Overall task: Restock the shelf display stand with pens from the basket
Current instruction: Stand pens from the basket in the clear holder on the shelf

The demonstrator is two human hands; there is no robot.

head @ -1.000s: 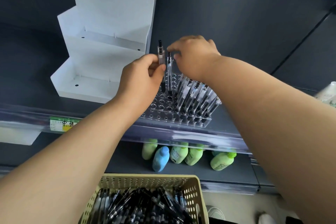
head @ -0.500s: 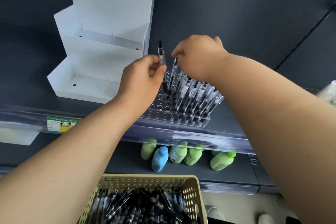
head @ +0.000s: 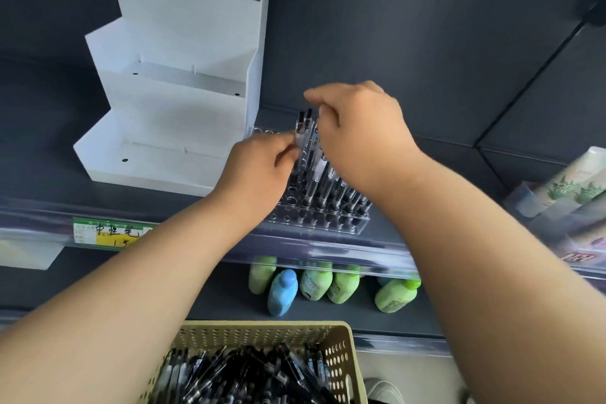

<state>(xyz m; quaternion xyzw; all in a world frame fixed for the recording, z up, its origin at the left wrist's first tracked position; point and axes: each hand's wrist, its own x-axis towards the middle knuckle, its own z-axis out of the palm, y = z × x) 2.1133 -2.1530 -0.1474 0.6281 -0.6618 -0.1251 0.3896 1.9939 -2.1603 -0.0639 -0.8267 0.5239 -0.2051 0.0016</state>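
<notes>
Shelf tag (head: 108, 233), at 8 o'clock from the clear, hole-drilled display stand (head: 314, 223), read "中性笔" in handwriting. My left hand (head: 259, 170) pinched two transparent, black-capped pens (head: 303, 128) upright over the stand. My right hand (head: 357, 131), lower half a second before, had risen to their caps, fingers curled; grip indiscernible. The perforated basket (head: 341, 348) of spare pens (head: 249, 377) lay at 6 o'clock.

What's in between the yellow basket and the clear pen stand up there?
In the head view, a lower shelf with green bottles and one blue bottle lies between the basket and the stand.
</notes>
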